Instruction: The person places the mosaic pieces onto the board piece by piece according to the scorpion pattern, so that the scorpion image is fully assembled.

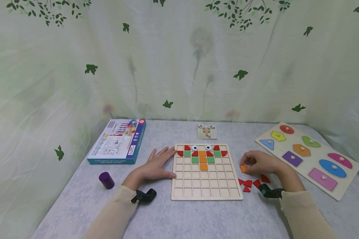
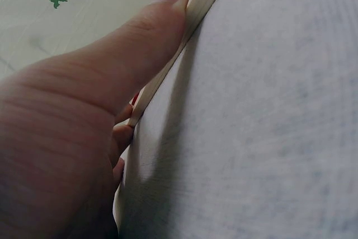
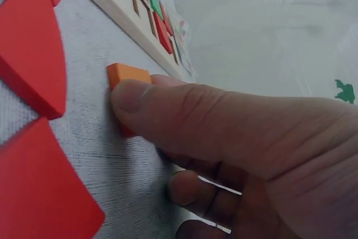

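Note:
A wooden grid board (image 1: 189, 191) lies in the middle of the table, its upper rows holding red, green and orange tiles and two eye tiles. Along its left edge rests my left hand (image 1: 156, 166), fingers and thumb spread and fairly straight; the left wrist view shows the thumb (image 2: 140, 40) against the board's side. To the right of the board, my right hand (image 1: 261, 163) pinches an orange square tile (image 3: 130, 72) between thumb and forefinger, low over the table. Several red curved-edge tiles (image 1: 247, 183) lie just below that hand.
A small pattern card (image 1: 207, 132) lies behind the board. At the right is a shape puzzle board (image 1: 290, 171) with knobbed pieces. On the left are a blue-edged box (image 1: 115, 144) and a purple cylinder (image 1: 106, 180). A leaf-print curtain (image 1: 179, 66) hangs behind the table.

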{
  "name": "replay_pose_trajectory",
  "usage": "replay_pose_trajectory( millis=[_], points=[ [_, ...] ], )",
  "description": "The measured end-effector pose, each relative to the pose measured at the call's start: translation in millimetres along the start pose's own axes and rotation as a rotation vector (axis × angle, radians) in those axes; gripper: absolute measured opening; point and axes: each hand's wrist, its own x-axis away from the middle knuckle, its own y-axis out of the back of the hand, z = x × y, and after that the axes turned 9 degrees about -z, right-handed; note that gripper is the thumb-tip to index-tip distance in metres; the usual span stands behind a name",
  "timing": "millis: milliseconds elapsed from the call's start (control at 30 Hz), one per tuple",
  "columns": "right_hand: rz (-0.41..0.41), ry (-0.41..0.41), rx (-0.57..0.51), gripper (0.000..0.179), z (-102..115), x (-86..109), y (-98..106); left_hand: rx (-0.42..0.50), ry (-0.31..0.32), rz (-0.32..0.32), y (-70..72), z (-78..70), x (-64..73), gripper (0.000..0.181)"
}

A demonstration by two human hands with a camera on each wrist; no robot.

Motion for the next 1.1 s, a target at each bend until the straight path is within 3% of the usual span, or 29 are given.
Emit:
replay_pose_trajectory(
  millis=[533, 1100],
  points=[
    [-0.167, 0.046, -0.014, 0.022, 4, -7.5, -8, -0.001, 0.002, 0.000, -1.1, -0.3, -0.4, 0.100],
    [-0.227, 0.046, -0.032, 0.027, 25, -9.3, -12, -0.007, 0.011, -0.004, -2.1, 0.2, -0.1, 0.099]
  ],
)
